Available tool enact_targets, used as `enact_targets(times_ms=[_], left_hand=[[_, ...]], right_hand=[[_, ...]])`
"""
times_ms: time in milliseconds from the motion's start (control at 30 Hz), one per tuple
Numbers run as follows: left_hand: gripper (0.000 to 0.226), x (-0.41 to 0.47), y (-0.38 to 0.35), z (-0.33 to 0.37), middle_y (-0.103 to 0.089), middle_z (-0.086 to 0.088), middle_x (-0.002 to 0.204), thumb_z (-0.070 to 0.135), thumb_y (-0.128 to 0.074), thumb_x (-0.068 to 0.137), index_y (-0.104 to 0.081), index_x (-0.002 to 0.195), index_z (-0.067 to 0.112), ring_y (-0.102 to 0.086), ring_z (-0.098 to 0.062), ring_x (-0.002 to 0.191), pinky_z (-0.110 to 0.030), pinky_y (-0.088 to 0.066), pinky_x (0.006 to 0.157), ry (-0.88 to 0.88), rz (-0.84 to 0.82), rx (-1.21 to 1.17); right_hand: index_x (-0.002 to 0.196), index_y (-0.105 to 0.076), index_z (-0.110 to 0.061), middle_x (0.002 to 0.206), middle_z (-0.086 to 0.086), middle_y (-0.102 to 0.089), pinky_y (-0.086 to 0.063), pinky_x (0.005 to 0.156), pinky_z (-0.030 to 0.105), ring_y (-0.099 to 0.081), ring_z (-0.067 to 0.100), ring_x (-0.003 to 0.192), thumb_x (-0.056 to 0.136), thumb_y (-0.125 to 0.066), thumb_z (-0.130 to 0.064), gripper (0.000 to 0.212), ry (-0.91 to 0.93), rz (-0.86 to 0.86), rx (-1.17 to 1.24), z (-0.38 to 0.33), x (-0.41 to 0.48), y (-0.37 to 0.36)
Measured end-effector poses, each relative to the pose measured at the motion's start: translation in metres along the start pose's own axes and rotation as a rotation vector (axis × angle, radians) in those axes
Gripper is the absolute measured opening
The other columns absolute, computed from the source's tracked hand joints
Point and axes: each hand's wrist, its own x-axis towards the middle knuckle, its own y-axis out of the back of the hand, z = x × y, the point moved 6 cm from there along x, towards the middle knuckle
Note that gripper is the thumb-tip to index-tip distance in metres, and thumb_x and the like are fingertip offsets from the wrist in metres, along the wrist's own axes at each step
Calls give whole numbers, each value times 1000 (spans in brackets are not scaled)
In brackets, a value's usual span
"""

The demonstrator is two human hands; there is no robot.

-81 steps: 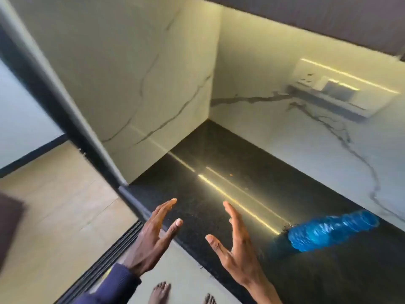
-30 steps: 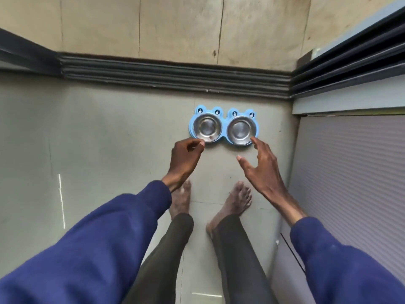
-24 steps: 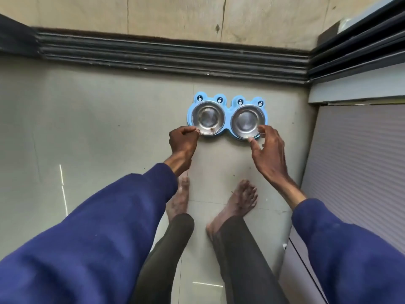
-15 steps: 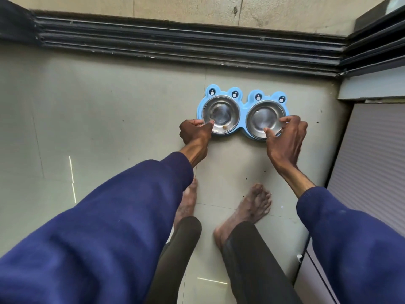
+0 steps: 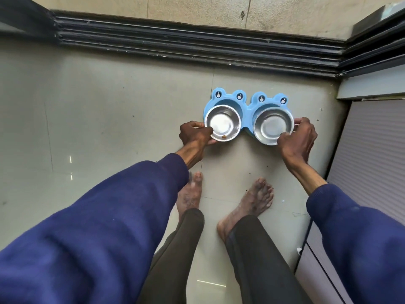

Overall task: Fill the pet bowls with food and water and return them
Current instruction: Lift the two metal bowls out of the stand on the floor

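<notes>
the two steel bowls sit in a blue frog-shaped holder (image 5: 246,115) on the tiled floor (image 5: 109,110), just in front of the dark sliding-door track (image 5: 197,47). the left bowl (image 5: 222,123) is pinched at its near-left rim by the left hand (image 5: 195,133), fingers curled closed on the edge; the right bowl (image 5: 272,126) is gripped at its near-right rim by the right hand (image 5: 298,137), thumb over the lip and fingers wrapped behind. both bowls appear tipped up toward the person and partly out of their sockets, though this is hard to confirm from above.

the outer rims are held so that both bowls can be lifted at once without the hands crossing, and the holder can be left where it lies. nothing is seen in the right bowl; in the left, a single brown kibble piece (image 5: 224,136) rests at the low edge, which fits the tilt. the task is judged to be at its start, with the filling not yet done. bare feet (image 5: 247,200) are planted just behind the holder.
</notes>
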Motion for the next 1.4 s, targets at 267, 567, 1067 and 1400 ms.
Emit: enact_targets(times_ms=[267, 567, 1067, 1400], left_hand=[[22, -122, 87, 21, -72, -19, 88, -12, -75, 80, -61, 79, 5, -76, -29, 62, -45, -66, 66, 74, -62, -101], [26, -333, 205, 120, -73, -18, 89, -9, -77, 81, -59, 85, 9, -76, -32, 74, -42, -67, 73, 6, -274, -240], [25, -617, 355, 231, -79, -19, 82, -1, -79, 81, -62, 100, 2, -79, -30, 74, -32, -65, 62, -246, -596, -219], [9, -717, 324, 229, -79, -14, 74, -4, -64, 92, -61, 100, 0, -78, -27, 64, -33, -65, 57, -349, -784, -77]], right_hand=[[108, -70, -1, 104, 17, -74, -48, 82, 33, -69, 34, 95, 81, -61, 4, 29, 0, 47, 130, -31, -105, 113], [105, -74, -8, 92, 6, -76, -54, 70, 24, -72, 18, 78, 80, -70, 2, 28, -66, 108, 482, -125, -252, 308], [86, -77, -37, 86, -6, -80, -63, 76, 41, -77, 17, 84, 79, -78, -5, 32, 22, 235, 935, -193, -492, 567], [90, -78, -11, 83, 9, -79, -64, 75, 50, -75, 26, 80, 82, -73, 5, 18, -44, 402, 1097, -118, -572, 646]])
